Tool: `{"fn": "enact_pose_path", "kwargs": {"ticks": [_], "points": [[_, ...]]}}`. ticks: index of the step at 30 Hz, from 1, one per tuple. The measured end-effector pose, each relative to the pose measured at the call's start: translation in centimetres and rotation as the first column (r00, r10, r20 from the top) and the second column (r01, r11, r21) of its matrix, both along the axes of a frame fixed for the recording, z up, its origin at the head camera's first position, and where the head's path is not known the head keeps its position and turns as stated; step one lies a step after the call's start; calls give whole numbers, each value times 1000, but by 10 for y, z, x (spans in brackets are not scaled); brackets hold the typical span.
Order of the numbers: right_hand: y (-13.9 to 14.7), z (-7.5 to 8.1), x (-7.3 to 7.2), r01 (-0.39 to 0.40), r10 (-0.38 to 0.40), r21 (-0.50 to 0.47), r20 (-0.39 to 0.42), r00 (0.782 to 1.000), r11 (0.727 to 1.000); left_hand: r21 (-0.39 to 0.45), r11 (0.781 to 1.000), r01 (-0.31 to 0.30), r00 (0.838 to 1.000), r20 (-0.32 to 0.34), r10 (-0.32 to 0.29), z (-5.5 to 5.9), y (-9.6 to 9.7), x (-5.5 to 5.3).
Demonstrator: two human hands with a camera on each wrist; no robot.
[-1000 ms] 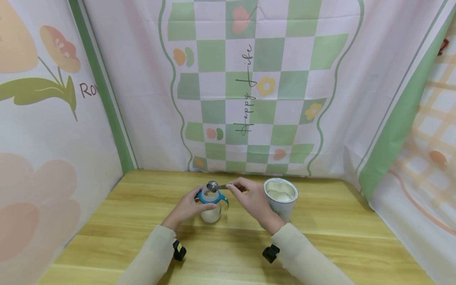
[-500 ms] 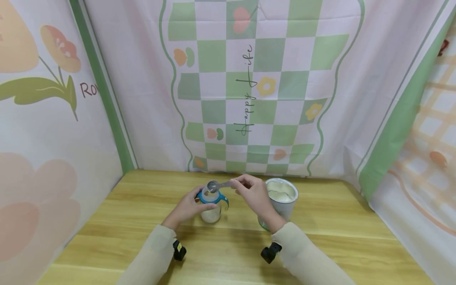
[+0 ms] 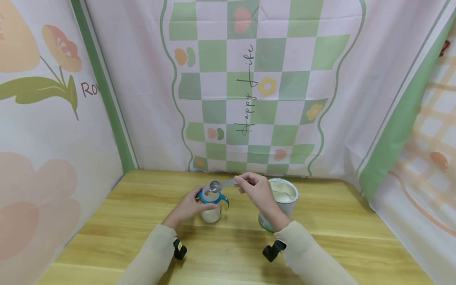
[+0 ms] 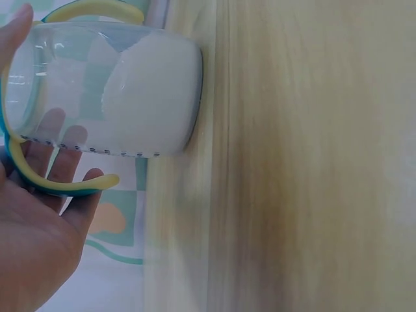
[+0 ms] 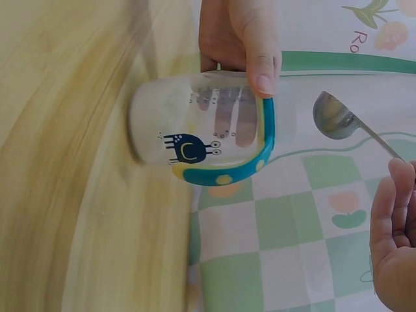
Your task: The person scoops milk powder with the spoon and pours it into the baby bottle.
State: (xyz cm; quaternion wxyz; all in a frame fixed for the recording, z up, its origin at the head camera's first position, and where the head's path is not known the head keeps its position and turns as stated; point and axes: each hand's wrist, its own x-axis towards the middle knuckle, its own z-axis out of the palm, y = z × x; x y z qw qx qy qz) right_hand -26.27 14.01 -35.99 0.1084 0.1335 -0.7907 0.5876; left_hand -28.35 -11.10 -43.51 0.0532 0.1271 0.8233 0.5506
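Observation:
My left hand (image 3: 186, 208) grips a clear baby bottle (image 3: 211, 215) with two blue, yellow-edged handles. The bottle stands upright and uncapped on the table, and white powder fills its lower part, plainly seen in the left wrist view. Thumb and fingers curl around it just below the blue collar. Between the fingertips of my right hand (image 3: 257, 194) is the handle of a metal measuring spoon (image 5: 335, 117). Its round bowl hangs over the bottle's mouth, tipped on its side in the right wrist view. A dark cartoon snail marks the bottle's wall.
Behind my right wrist stands a tall, open can (image 3: 289, 208) of pale powder, partly covered by the hand. All this sits on a wooden table (image 3: 221, 257), with a checked fabric backdrop (image 3: 238, 114) hanging along its far edge.
The right hand has risen slightly and shifted right, drawing the spoon up a little while its bowl stays above the bottle's mouth. The left hand and bottle have kept their place.

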Motion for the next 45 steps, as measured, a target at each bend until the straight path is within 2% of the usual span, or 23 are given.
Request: {"fn": "enact_pose_path", "kwargs": {"ticks": [10,17,26,34,39,45], "points": [[16,9,5,13,-12,-3,44,999,1000,-66,998,-2,999,-38,-1,5,0,1],[30,14,7,5,-5,16,4,1000,1000,-73,997,11,998,-53,-15,10,1,0],[48,18,10,34,-34,27,-19,999,999,-96,993,62,992,-105,-72,12,1,-5],[68,18,8,57,-54,29,-86,995,998,-123,990,65,979,-184,-87,24,9,-5],[82,20,8,106,-99,64,-102,990,992,-117,989,94,968,-223,-118,33,17,-5],[97,22,11,142,-133,70,-121,984,987,-102,985,138,958,-240,-159,40,23,-6]]}}
